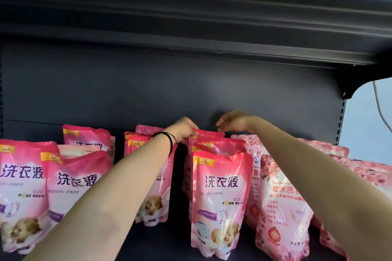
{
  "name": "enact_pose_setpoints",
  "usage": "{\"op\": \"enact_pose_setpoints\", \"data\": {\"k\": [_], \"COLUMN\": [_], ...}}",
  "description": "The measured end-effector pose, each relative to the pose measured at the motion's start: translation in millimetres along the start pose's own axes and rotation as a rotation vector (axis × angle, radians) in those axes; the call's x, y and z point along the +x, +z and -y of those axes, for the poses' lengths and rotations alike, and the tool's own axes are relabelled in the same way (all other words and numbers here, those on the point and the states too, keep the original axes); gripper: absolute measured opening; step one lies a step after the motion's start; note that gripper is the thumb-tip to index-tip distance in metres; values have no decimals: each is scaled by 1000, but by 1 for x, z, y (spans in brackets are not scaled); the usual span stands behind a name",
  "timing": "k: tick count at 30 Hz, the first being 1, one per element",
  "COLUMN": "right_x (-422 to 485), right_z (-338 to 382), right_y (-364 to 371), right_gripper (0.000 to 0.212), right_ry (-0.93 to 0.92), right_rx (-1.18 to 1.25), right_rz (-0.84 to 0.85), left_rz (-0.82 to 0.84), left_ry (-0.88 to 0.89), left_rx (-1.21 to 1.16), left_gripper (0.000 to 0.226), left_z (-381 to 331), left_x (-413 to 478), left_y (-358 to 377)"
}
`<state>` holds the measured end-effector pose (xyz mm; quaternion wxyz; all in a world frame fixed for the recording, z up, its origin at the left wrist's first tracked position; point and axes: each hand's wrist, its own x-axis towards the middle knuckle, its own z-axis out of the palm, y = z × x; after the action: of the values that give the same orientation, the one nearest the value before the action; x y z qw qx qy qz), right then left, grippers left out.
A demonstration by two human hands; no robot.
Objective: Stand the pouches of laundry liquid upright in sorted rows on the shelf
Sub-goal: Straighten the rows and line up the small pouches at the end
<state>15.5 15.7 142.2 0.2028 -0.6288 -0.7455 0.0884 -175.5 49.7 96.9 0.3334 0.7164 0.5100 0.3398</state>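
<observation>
Pouches of pink laundry liquid stand on a dark shelf (161, 246) in rows that run from front to back, their long axes upright and printed faces turned toward the camera. In the head view, the middle row has three pouches one behind another: the front pouch (219, 203) stands upright with a slight lean, a second pouch (220, 146) rises just behind it, and the rear pouch (209, 134) shows only its top edge near the back panel (148, 91). The left hand (184, 129), with a black band (169, 141) on its wrist, pinches the left top corner of the rear pouch. The right hand (232, 123) reaches over the same pouch's right top corner with fingers curled downward; whether they actually grip the edge cannot be told. To the left stand more pouches of the same print, one (76, 186) leaning. To the right are rose-patterned pouches (280, 207), upright, just beside the middle row.
</observation>
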Motion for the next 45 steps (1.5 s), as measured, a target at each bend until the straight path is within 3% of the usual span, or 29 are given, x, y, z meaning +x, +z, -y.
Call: {"op": "enact_pose_setpoints", "data": {"k": [3, 6, 11, 14, 25, 30, 33, 35, 38, 41, 45], "right_x": [8, 14, 14, 14, 15, 11, 7, 3, -8, -18, -25], "right_z": [0, 1, 4, 0, -2, 4, 4, 2, -5, -16, -27], "right_y": [4, 7, 14, 17, 21, 25, 16, 5, -10, -18, -19], "right_gripper": [35, 25, 24, 26, 22, 21, 20, 23, 26, 26, 23], "right_ry": [-11, -4, 110, 132, 91, 70, 26, -12, -18, -23, -2], "right_rx": [-186, -258, -338, -351, -114, -121, -104, -43, 91, 0, -229], "right_rz": [85, -11, -219, -141, -21, 29, 51, 32, 97, 155, 168], "left_rz": [-1, 10, -38, -31, -161, -102, -165, -211, -50, 121, 102], "left_ry": [-4, -1, 29, 65, 118, 84, 204, 312, 363, 349, 369], "left_rx": [-129, -187, -66, 106, 299, 452, 451, 304, 135, 272, 515], "left_gripper": [26, 28, 24, 24, 21, 23, 24, 24, 22, 24, 26], "left_z": [-7, -11, -9, -6, -2, -4, -7, -16, -27, -28, -27], "left_x": [0, 3, 11, 14, 20, 12, 11, 5, -8, -17, -22], "left_y": [-5, -6, 0, 4, 4, -4, -10, -14, -16, -8, 5]}}
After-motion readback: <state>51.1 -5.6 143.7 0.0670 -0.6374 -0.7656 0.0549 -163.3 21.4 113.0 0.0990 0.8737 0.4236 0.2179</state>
